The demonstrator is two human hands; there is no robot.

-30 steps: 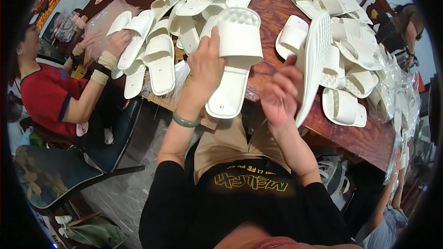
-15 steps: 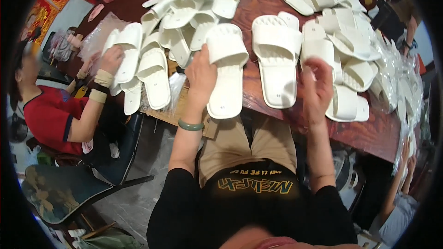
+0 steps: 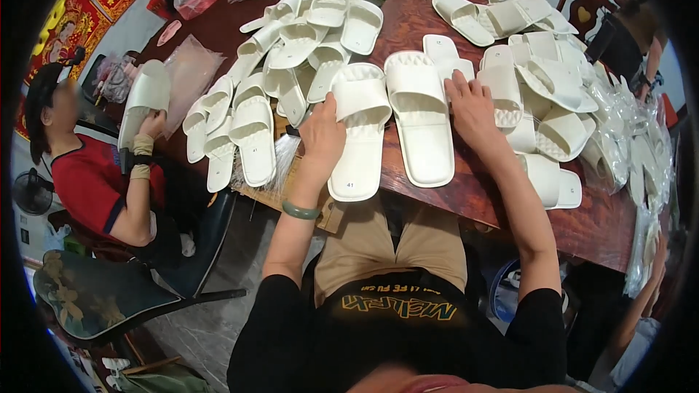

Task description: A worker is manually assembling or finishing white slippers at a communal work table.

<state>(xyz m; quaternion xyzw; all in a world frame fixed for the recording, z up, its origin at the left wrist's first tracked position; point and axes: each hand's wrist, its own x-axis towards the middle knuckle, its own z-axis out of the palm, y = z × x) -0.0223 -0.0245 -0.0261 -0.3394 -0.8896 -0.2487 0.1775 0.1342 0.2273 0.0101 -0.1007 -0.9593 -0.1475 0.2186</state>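
Two white slide slippers lie side by side, soles down, on the dark red-brown wooden table in front of me. My left hand rests on the left edge of the left slipper, fingers curled on it. My right hand lies flat with spread fingers between the right slipper and another white slipper to its right, touching that one's edge. A green bangle circles my left wrist.
Piles of white slippers cover the table's left, far and right parts. Clear plastic bags are stacked at the right edge. A person in a red shirt sits at the left, holding up a slipper. Other people sit at the far side and right.
The second slipper, held on edge in my right hand a second ago, now lies flat beside the first. My right hand has let it go and moved onto the table right of it.
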